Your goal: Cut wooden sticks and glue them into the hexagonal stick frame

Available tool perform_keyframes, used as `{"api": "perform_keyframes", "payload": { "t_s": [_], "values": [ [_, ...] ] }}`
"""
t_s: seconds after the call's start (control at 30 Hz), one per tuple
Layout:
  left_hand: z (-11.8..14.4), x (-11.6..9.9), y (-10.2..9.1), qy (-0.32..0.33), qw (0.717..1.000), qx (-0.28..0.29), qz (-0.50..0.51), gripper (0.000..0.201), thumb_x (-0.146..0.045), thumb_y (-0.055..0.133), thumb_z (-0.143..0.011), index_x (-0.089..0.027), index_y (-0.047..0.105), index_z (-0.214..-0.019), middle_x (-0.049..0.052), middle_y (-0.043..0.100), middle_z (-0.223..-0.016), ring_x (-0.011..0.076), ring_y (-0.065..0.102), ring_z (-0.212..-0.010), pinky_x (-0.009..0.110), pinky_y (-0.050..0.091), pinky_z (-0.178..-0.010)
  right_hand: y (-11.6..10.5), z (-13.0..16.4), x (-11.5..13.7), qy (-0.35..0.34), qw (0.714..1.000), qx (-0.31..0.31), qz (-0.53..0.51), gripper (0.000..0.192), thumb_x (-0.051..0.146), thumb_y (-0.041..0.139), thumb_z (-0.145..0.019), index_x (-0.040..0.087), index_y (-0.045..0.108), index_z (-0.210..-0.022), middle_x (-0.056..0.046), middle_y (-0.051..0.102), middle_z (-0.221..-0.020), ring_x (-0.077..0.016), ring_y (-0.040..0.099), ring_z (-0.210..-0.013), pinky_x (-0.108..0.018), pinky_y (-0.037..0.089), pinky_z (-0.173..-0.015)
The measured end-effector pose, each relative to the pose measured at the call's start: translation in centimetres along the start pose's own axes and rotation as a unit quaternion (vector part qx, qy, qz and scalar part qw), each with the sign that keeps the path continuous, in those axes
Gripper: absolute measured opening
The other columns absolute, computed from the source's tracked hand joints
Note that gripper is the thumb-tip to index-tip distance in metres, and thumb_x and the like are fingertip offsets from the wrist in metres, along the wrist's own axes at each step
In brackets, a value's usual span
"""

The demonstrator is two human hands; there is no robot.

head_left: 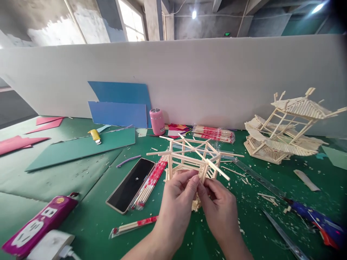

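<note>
A pale wooden stick frame (pixel 191 157), built of crossed sticks like a small pavilion, stands on the green table in front of me. My left hand (pixel 180 198) is closed at its near side, thumb and forefinger pinched together. Close against it, my right hand (pixel 218 206) has its fingers curled at a near upright of the same frame. The fingertips of both hands meet there and hide whatever small piece lies between them. Several stick ends jut out past the frame's top corners. Its lower part is mostly covered by my hands.
Left of the frame lie a phone (pixel 131 186), wrapped sticks (pixel 153 177) and a purple power strip (pixel 40 225). To the right are scissors (pixel 283 233), a blue glue gun (pixel 316 220) and a ruler (pixel 257 177). A finished-looking stick pavilion (pixel 287 128) and a pink canister (pixel 157 122) stand behind.
</note>
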State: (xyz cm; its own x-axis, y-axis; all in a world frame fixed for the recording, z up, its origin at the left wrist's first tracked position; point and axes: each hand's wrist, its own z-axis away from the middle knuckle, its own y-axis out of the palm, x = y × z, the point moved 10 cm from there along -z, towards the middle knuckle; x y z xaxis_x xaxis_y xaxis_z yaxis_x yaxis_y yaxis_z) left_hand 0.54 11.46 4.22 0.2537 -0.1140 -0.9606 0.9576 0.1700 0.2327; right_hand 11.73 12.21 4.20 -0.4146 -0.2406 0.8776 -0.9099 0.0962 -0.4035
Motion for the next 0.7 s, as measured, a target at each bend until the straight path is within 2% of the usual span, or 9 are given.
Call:
{"api": "perform_keyframes", "payload": {
  "t_s": [0.1, 0.27, 0.53, 0.63, 0.7],
  "values": [
    [-0.3, 0.5, 0.6, -0.008, 1.0, 0.009, 0.027, 0.014, -0.025, 0.061, -0.075, -0.017, 0.072, -0.077, 0.005, 0.062, -0.08, 0.0163, 0.054, -0.076, 0.028, 0.044, -0.072, -0.1, 0.0, 0.1, -0.011, 1.0, 0.003, 0.008, 0.029, 0.041, 0.046, -0.083, 0.021, 0.051, -0.063, 0.0, 0.054, -0.062, -0.0148, 0.048, -0.058, -0.025, 0.033, -0.052],
    [-0.5, 0.9, 0.5, -0.031, 0.999, 0.007, 0.035, 0.011, -0.022, 0.063, -0.072, -0.015, 0.071, -0.069, 0.005, 0.062, -0.074, 0.0166, 0.054, -0.072, 0.028, 0.043, -0.068, -0.1, 0.0, 0.6, -0.034, 0.998, 0.014, 0.055, 0.028, 0.04, 0.043, -0.085, 0.019, 0.056, -0.072, -0.003, 0.056, -0.068, -0.0179, 0.05, -0.065, -0.028, 0.034, -0.058],
    [-0.7, -0.1, 0.2, -0.039, 0.999, 0.032, 0.016, 0.018, -0.025, 0.062, -0.074, -0.013, 0.068, -0.063, 0.002, 0.057, -0.063, 0.0122, 0.048, -0.061, 0.024, 0.038, -0.057, 0.5, -0.6, 2.1, -0.046, 0.995, 0.033, 0.079, 0.034, 0.039, 0.04, -0.086, 0.019, 0.054, -0.063, -0.003, 0.057, -0.063, -0.0166, 0.049, -0.061, -0.026, 0.031, -0.055],
    [-0.7, -0.6, -0.4, -0.043, 0.999, 0.031, 0.011, 0.015, -0.025, 0.062, -0.074, -0.012, 0.07, -0.072, 0.001, 0.055, -0.063, 0.0111, 0.046, -0.06, 0.023, 0.037, -0.057, 0.6, -1.1, 3.0, -0.047, 0.995, 0.033, 0.081, 0.032, 0.037, 0.041, -0.086, 0.02, 0.057, -0.064, -0.003, 0.06, -0.064, -0.0161, 0.051, -0.062, -0.025, 0.032, -0.056],
    [-0.7, -1.1, -1.3, -0.035, 0.999, 0.011, -0.004, 0.017, -0.025, 0.062, -0.075, -0.012, 0.071, -0.081, -0.002, 0.05, -0.057, 0.0089, 0.041, -0.055, 0.022, 0.034, -0.054, 0.8, -1.4, 3.5, -0.052, 0.994, 0.037, 0.088, 0.032, 0.036, 0.04, -0.086, 0.02, 0.058, -0.066, -0.003, 0.061, -0.065, -0.0159, 0.052, -0.062, -0.025, 0.032, -0.056]
  ]
}}
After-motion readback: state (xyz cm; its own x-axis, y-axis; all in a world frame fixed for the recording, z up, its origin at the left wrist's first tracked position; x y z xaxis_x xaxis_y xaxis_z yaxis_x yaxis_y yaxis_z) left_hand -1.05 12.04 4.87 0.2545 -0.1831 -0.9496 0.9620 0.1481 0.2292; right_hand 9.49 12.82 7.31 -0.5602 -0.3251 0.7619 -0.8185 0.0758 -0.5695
